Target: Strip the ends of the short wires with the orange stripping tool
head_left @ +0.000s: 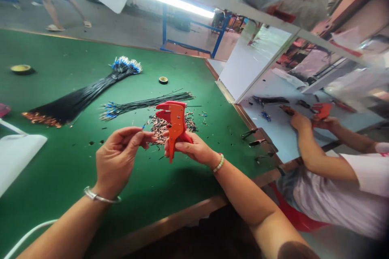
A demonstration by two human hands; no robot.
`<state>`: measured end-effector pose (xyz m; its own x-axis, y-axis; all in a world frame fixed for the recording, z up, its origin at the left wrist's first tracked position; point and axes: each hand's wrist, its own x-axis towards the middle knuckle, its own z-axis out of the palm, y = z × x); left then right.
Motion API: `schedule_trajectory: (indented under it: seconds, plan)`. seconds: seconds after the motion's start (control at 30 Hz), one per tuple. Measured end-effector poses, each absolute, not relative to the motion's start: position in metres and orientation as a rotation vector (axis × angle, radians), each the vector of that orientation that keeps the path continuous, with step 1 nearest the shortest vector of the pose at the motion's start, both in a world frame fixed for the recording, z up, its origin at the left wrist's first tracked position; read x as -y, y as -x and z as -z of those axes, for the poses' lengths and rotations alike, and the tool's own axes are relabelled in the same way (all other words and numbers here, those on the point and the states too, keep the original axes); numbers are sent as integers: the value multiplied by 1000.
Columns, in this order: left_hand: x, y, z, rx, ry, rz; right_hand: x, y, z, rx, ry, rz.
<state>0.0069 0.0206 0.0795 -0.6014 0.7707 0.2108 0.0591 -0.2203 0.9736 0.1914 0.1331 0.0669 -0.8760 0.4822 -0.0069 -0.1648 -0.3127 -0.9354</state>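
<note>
My right hand [194,149] grips the handles of an orange and red wire stripper [174,123], held upright over the green table [60,162]. My left hand [120,154] is just left of it, thumb and forefinger pinched on a thin wire with a small blue tip [144,127] pointing toward the tool. Behind the stripper lies a heap of stripped insulation scraps [158,126]. Further back, a small bundle of black wires with blue ends [142,105] lies flat, and a large bundle of black wires [75,100] fans out to the left.
Two tape rolls sit on the table, one small [163,80], one at the far left [20,68]. A white object [15,156] covers the left edge. At the right, another person [334,170] works at a neighbouring bench with a similar orange tool [322,110]. A wooden edge [182,218] borders the table.
</note>
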Motion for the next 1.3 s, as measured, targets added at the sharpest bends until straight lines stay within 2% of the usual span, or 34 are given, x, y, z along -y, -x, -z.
schedule_trajectory:
  seconds: [0.27,0.5,0.7,1.3]
  plan:
    - [-20,-2,-84,-1535,-999,-1923,-132,-193,-67,1688,411,-2196]
    - [-14,-7,-86,-1587,-1228,-1750,-130,-192,-63,1734,388,-2169]
    - [-12,-9,-80,-1700,-1324,-1742,-126,-188,-56,1781,434,-2096]
    - [-9,-16,-83,-1727,-1577,-1712,-118,-186,-48,2004,462,-1667]
